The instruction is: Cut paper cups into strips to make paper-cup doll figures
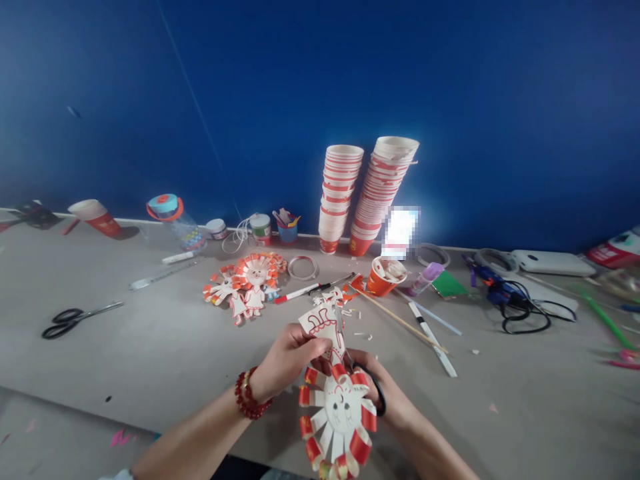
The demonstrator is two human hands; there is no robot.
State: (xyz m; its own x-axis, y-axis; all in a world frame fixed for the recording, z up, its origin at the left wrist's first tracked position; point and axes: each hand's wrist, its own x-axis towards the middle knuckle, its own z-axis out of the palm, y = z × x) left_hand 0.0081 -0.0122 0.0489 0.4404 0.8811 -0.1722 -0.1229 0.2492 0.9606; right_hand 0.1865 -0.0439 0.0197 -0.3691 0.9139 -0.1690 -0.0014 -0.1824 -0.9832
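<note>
Scissors [381, 400] held in fingers of right hand [390, 385]; left hand [291, 353] pinches paper-cup doll [341, 408]. Advise cutting just outside red outline [323, 327], turning doll.

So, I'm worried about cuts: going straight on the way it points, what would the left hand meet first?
Past the doll in the left hand, probably the scissors; depth is unclear.

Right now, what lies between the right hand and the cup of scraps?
In the head view, small paper scraps lie nearer the right hand, and a thin stick crosses nearer the cup.
</note>
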